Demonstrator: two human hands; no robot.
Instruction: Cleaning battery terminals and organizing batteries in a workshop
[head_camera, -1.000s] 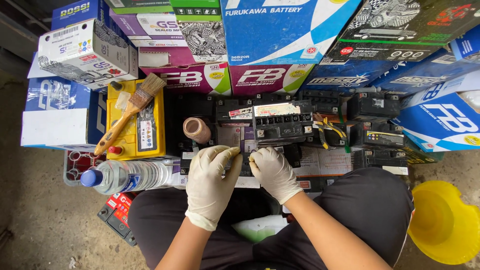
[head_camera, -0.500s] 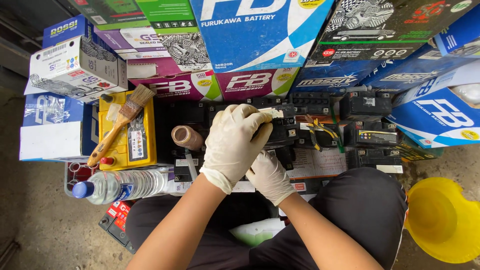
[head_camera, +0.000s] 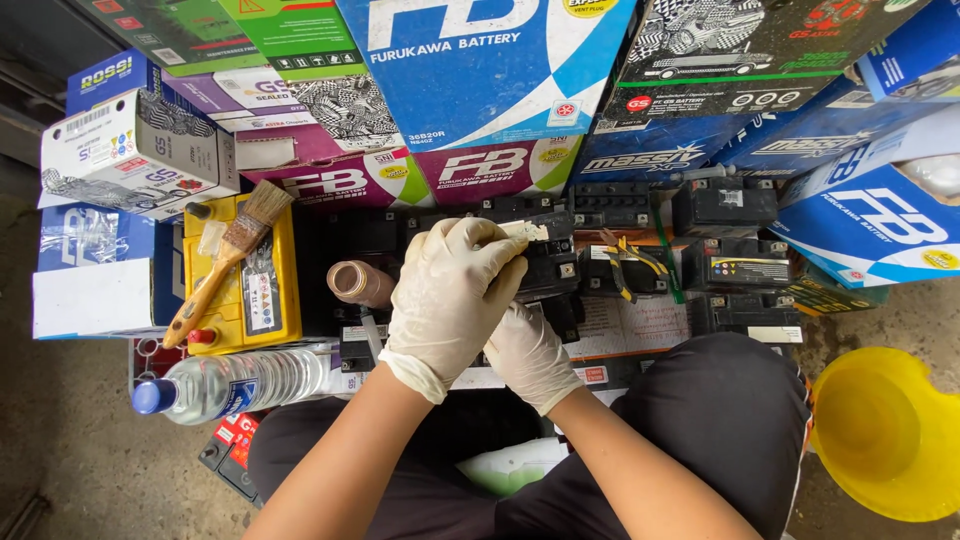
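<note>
Both my hands wear pale latex gloves. My left hand (head_camera: 452, 292) reaches forward and lies over a small black battery (head_camera: 548, 262) with a torn paper label, its fingers curled on the battery's top. My right hand (head_camera: 527, 352) sits just below and partly under the left, fingers closed against the front of a black battery; what it grips is hidden. Several more small black batteries (head_camera: 722, 208) stand in rows to the right. A brownish roll of tape (head_camera: 358, 283) lies just left of my left hand.
A yellow battery (head_camera: 245, 290) at the left carries a wooden paintbrush (head_camera: 225, 262). A clear water bottle with a blue cap (head_camera: 225, 381) lies in front of it. Stacked battery cartons (head_camera: 480, 60) wall the back and sides. A yellow funnel (head_camera: 885, 430) sits at the lower right.
My left hand moved up from beside the right hand onto the labelled black battery and stays there. The right hand stayed low. The view shifted slightly.
</note>
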